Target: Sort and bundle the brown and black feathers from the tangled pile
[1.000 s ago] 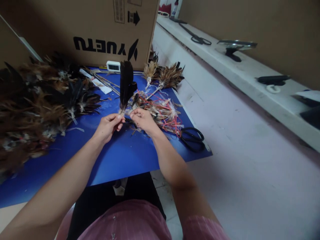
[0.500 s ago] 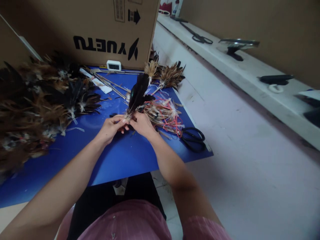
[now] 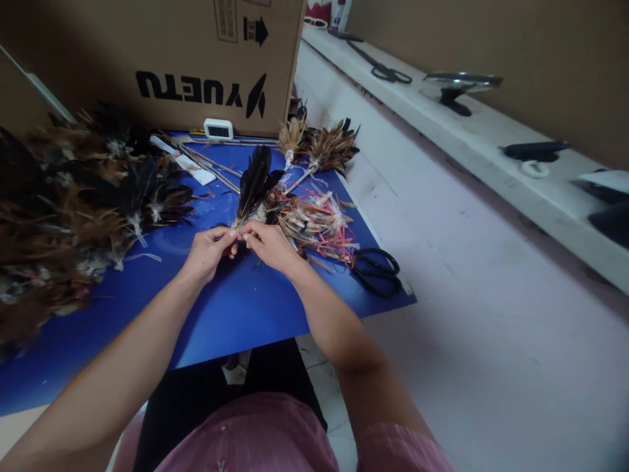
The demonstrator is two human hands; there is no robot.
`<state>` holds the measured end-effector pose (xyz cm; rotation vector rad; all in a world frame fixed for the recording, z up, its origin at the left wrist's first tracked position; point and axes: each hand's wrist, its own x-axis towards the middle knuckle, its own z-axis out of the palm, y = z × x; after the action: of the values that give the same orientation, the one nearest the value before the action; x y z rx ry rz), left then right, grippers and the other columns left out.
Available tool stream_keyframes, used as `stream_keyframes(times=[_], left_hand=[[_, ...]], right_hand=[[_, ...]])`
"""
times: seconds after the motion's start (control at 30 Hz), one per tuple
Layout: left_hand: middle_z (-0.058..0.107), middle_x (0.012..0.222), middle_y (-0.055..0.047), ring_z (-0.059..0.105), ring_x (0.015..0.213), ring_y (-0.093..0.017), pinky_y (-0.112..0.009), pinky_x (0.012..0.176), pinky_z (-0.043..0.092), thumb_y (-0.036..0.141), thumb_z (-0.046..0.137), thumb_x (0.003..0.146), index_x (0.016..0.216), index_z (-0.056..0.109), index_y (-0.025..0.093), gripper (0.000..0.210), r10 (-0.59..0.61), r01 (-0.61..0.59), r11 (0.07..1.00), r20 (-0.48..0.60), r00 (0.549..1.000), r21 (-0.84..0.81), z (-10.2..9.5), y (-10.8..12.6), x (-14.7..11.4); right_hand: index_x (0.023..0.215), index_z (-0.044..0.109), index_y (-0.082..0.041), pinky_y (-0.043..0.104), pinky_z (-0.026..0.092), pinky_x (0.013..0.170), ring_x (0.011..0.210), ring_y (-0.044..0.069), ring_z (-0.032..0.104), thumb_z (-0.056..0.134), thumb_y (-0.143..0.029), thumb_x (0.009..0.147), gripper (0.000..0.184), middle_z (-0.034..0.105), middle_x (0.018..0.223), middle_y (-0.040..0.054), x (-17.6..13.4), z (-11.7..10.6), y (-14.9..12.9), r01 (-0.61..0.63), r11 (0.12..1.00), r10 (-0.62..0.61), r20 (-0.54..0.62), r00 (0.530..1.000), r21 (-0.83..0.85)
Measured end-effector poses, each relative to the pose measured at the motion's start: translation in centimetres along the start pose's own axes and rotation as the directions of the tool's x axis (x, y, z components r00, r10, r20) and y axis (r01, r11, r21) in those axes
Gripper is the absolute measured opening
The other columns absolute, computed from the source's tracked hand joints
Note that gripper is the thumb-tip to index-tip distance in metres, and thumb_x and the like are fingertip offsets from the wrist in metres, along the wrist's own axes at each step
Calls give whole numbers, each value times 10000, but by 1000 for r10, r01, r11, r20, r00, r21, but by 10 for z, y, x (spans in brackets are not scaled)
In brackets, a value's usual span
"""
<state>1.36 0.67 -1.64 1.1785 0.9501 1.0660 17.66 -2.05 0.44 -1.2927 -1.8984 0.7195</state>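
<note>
Largest item: the cardboard box [image 3: 196, 39] at the back, print upside down. In front of it, the blue-topped desk [image 3: 246, 308] carries all the work.

Left side of desk: broad heap of feather bunches [image 3: 73, 216], brown and black, several with pale bound bases and clear strips trailing. Judged as gathered stock; cannot tell whether finished or waiting.

Right of centre: pile of loose feathers [image 3: 314, 219] mixed with red and clear strips. Beyond it, brown feather clusters [image 3: 329, 144] lie near the wall, at least one with a pale stem; these look already bound.

Dark feathers [image 3: 253, 183], tips up, are held above the desk just left of the loose pile. Left hand [image 3: 209, 252] pinches their base between thumb and fingers. Right hand [image 3: 272, 246] has its fingertips closed together at the same base; cannot tell what they grip, if anything. This bunch is judged unfinished: no completed binding visible, fingers hide the base. Plenty of loose material remains.

Smallest: black-handled scissors [image 3: 378, 273] beside the pile, untouched.
</note>
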Motion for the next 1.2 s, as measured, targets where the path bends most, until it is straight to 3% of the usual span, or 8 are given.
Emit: stream_keyframes(times=[0.17,0.37,0.53,0.77,1.0,1.2], left_hand=[[591,536,-23,511,472,-93,-209,454,404,361,789,651,669,718,124,248,-8,8,1000,-6,1000,-3,0,1,0],[669,764,-72,586,566,-113,-214,474,443,385,817,622,680,724,128,279,-12,12,1000,55,998,-5,3,0,-2],[615,589,-45,556,522,-117,-217,481,449,349,794,669,683,730,140,218,-36,36,999,42,999,-11,1,-1,0],[648,689,-56,569,547,-107,-213,489,456,322,798,661,673,742,148,184,-1,2,1000,30,1000,-19,0,-1,1],[572,516,-19,486,452,-86,-205,447,385,304,763,695,642,718,146,173,20,-20,1000,-4,1000,5,1,0,1],[557,489,-16,466,436,-79,-197,451,371,253,723,724,661,717,138,131,-22,20,999,-63,998,-32,-1,-1,8]], right_hand=[[887,594,-195,216,416,670,641,101,563,479,-190,866,117,627,722,-27,1,1,2,-23,999,24,-40,999,26],[962,535,-207,221,399,630,609,109,553,453,-165,863,134,593,682,-43,1,2,2,-72,996,69,-71,995,-43],[964,514,-213,211,418,651,644,95,566,443,-172,872,123,620,766,-37,0,4,2,-18,998,21,-47,999,57],[931,510,-214,215,416,664,646,92,560,442,-156,850,121,603,746,-46,-1,1,2,3,996,0,-32,999,86],[896,523,-214,229,426,686,659,97,572,474,-184,856,70,617,735,-41,-1,1,3,0,995,0,-4,1000,99],[928,573,-199,234,445,698,672,103,593,521,-211,847,98,648,753,-25,-4,-24,7,-34,996,42,-109,993,77]])
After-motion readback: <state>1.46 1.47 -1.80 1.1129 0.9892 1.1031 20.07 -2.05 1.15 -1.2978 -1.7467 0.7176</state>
